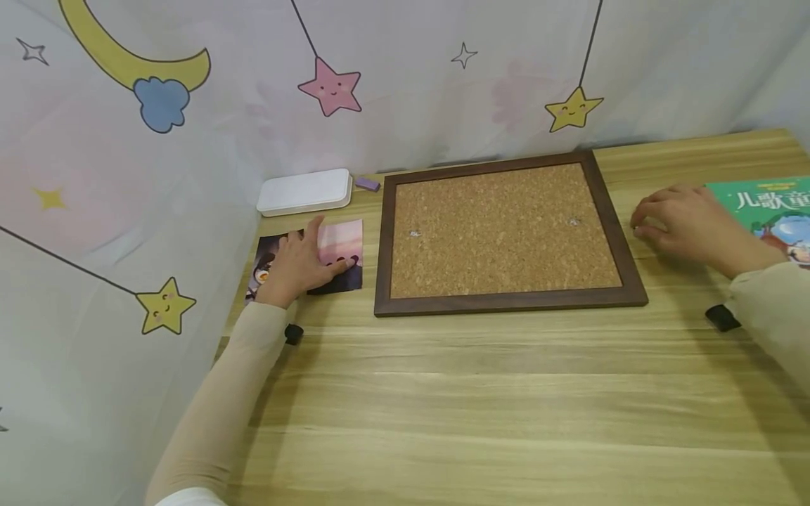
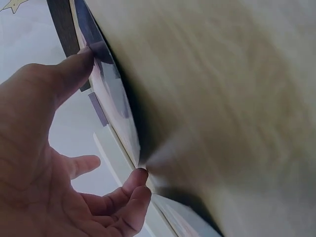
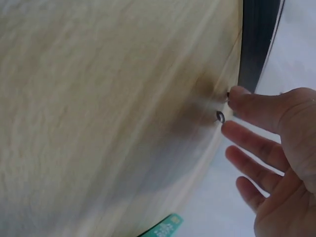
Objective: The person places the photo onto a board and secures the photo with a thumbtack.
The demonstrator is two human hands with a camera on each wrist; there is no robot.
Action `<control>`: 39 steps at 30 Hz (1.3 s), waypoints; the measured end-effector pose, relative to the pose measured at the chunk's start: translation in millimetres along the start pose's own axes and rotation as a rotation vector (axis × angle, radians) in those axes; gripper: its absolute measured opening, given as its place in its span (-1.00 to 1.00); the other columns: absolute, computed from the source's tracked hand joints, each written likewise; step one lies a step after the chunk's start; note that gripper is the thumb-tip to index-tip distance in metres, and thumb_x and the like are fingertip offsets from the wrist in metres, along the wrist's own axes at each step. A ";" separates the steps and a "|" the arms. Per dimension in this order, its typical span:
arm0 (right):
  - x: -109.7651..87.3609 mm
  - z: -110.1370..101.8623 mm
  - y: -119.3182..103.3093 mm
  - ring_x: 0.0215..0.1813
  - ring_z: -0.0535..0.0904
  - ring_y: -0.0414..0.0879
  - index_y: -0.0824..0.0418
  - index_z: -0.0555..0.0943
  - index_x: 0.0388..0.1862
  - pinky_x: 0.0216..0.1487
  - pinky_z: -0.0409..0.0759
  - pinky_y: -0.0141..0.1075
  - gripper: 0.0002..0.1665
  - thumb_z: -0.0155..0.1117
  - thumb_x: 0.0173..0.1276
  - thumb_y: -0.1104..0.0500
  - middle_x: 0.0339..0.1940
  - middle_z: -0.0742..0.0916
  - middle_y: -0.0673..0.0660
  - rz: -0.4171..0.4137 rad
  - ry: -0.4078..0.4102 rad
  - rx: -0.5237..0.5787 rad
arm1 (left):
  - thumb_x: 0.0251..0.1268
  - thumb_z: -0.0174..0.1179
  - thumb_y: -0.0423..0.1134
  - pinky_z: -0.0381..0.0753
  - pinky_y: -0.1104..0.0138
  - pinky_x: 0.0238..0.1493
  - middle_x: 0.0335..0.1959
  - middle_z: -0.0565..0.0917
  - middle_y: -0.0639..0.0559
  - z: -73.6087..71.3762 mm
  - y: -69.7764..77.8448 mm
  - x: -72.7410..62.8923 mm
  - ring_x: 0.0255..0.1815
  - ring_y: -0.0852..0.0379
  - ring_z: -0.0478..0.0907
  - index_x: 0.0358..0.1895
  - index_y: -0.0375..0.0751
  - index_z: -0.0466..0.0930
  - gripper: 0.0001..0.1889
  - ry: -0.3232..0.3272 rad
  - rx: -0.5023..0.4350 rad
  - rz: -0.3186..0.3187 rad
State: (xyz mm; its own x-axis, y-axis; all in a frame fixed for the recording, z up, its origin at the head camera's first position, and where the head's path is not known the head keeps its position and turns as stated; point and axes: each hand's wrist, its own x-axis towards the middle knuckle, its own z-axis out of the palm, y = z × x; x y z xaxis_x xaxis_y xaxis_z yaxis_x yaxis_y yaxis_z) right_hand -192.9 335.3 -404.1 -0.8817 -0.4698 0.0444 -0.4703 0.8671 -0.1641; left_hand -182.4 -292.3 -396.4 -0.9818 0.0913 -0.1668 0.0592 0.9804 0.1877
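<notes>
Left hand (image 1: pixel 294 261), fingers spread, touches a pink photo (image 1: pixel 342 241); right hand (image 1: pixel 691 226), fingers parted, is near a small ring-like thing (image 3: pixel 219 116).

Beige sleeves (image 1: pixel 221 400), black wrist pieces (image 1: pixel 294 334)

The board (image 1: pixel 506 239) is set on the table (image 1: pixel 481 407), small items (image 1: pixel 414 233) being placed on it at left and right. To its left, two prints (image 1: pixel 342 241) are laid, partly covered by the left hand (image 1: pixel 293 261); behind them the case (image 1: pixel 305 193) is placed. Board and book (image 1: pixel 759 200), at far right, are separated by the right hand (image 1: pixel 690 221).
</notes>
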 end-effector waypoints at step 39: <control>1.0 0.7 -2.1 -0.28 0.71 0.21 0.30 0.79 -0.19 -0.21 0.56 0.14 -0.93 0.46 0.40 0.39 -0.23 0.86 0.32 0.036 0.192 0.110 | 0.50 0.15 -0.44 0.56 0.54 -0.37 0.08 0.71 -0.29 -21.4 1.2 -4.3 -0.53 0.25 0.57 0.66 0.30 0.24 -0.23 0.371 -0.624 0.092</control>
State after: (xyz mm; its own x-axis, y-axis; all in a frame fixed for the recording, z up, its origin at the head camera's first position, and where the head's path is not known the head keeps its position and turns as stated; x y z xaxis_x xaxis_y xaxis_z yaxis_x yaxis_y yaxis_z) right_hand -192.7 332.9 -404.3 -0.8937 -0.3899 0.2218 -0.4410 0.8544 -0.2748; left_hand -182.0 -295.3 -374.7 -0.9810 -0.0054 0.1940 0.1387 0.6796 0.7204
